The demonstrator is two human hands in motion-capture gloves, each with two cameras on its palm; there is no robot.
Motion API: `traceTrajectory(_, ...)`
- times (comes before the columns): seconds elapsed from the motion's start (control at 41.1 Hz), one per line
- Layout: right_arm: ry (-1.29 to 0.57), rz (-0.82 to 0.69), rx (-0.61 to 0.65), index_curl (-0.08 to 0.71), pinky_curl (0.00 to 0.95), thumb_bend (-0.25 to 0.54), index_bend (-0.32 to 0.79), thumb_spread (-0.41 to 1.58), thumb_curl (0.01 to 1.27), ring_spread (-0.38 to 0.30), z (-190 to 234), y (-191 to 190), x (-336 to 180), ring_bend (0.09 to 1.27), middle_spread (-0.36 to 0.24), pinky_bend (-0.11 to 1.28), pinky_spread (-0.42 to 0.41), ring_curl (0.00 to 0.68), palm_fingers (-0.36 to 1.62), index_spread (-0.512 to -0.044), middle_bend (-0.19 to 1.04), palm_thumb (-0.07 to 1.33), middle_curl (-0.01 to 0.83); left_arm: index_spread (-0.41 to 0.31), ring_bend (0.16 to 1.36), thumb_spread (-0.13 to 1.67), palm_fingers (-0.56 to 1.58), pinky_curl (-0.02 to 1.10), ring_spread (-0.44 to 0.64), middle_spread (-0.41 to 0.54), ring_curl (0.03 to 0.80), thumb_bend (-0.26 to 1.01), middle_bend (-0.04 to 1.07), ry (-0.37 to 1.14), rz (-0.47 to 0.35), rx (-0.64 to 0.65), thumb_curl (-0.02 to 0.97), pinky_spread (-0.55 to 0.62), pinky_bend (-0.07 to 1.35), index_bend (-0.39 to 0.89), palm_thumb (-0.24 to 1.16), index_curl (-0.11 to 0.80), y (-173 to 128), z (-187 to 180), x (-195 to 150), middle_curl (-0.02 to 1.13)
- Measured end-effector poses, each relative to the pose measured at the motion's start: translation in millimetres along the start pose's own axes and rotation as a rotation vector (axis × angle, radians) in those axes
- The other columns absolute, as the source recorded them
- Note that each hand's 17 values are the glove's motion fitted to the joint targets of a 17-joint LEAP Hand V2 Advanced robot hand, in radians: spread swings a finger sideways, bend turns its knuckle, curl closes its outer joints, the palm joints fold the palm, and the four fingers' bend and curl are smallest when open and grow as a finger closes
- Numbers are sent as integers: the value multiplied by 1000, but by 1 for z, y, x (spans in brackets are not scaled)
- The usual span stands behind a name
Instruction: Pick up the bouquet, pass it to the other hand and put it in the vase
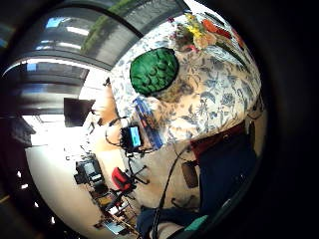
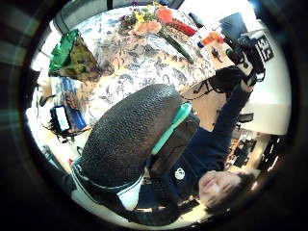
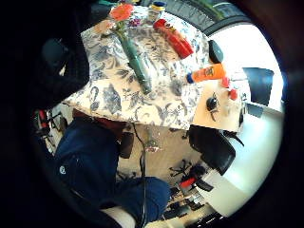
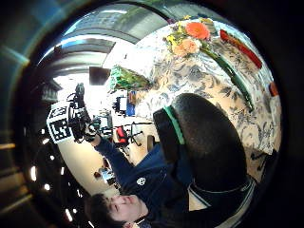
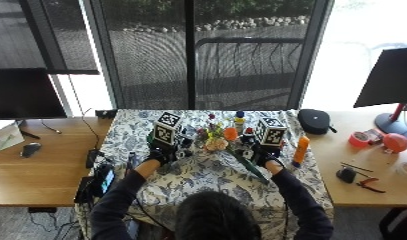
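The bouquet lies flat on the bench, on a blue-and-white flowered cloth that covers the bench's middle stretch and hangs over its near edge. Its blooms, an orange one, a pale pink one and some yellow, lie toward the window side, and the long green wrapped stems run slantwise toward the person's right, ending short of the cloth's near edge. No hand touches it.

The left hand is raised above the cloth to the left of the flowers; the right hand is raised just to the right of the stems. I cannot tell from here whether the fingers of either hand are curled or straight, as the gloves' backs cover them.

The vase, green with a scaled surface, shows in the left palm view, standing on the cloth near its left edge and apart from the blooms. In the outside view the left hand hides it.

Between the two hands the cloth around the stems lies open. A red packet lies on the cloth beyond the stems on the right, and an orange bottle lies at the cloth's right edge. Farther right on the bare wood are a black pouch, a roll of tape and pliers.
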State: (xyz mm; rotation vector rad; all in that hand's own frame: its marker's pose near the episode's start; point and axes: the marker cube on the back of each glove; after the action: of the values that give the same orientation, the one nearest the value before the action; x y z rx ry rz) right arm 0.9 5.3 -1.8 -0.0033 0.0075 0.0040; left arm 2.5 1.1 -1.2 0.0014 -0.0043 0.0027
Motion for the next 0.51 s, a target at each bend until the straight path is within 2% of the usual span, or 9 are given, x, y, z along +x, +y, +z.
traceTrajectory(0.097,-9,-4,12,50,157,221,107,660,76,99,-2,4,1,339,79,499,142,85,178,-154,169,341,52,-5,432,571,61,62,267,209,91,-4,170,-9,5,10,49,299,230,145,29,64,1,-1,4,44)
traceTrajectory(0.219,-22,0,21,79,207,223,116,913,107,125,2,-6,7,385,99,535,175,129,153,-193,191,363,94,2,484,752,33,100,353,269,126,-17,183,-16,11,9,84,388,239,154,18,102,6,0,9,80)
traceTrajectory(0.438,-27,-9,32,121,252,195,130,1139,148,149,-1,-9,1,423,105,556,199,169,130,-220,199,380,158,6,530,908,0,155,420,318,161,-23,189,-20,15,24,139,457,254,162,-3,162,8,2,2,129)
traceTrajectory(0.51,-21,9,17,107,257,182,68,1179,160,133,-2,-14,1,522,99,558,196,200,218,-224,228,384,184,6,537,934,-5,168,432,325,167,-24,192,0,40,56,154,462,259,160,-7,177,9,1,0,143)
